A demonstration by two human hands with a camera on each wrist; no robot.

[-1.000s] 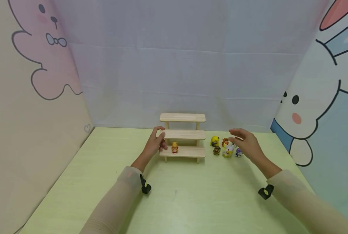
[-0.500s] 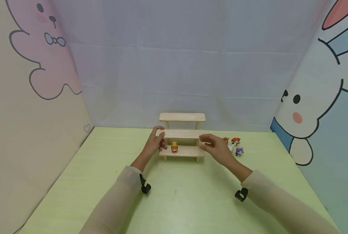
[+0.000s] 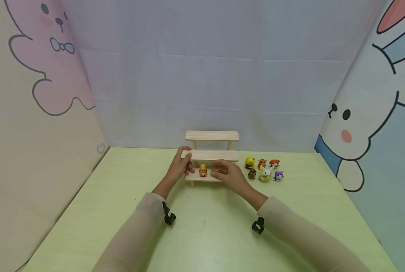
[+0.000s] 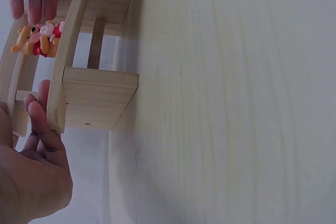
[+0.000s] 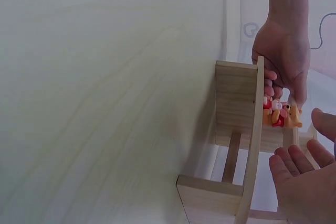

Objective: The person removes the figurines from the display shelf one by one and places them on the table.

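Observation:
A three-tier wooden display shelf (image 3: 214,155) stands near the back of the table. On its lowest board sits a small Winnie the Pooh figurine (image 3: 203,171), orange and red, hugging a pink piglet (image 4: 46,30). My left hand (image 3: 178,168) holds the shelf's left end, its fingers curled at the end of the lowest board in the left wrist view. Just right of the figurine, my right hand (image 3: 234,176) hovers over the lowest board with relaxed, nearly straight fingers, thumb apart. Nothing lies between those fingers, and a gap separates them from the figurine (image 5: 282,115).
Right of the shelf, several small figurines stand in two rows, among them a yellow one (image 3: 249,163), a brown one (image 3: 252,173), a white-and-yellow one (image 3: 265,173) and a purple one (image 3: 279,176). A pale curtain (image 3: 209,75) hangs behind the table (image 3: 202,234).
My right hand has moved left from above the figurine group to beside the Pooh figurine, uncovering the group. The left hand stays at the shelf's left end.

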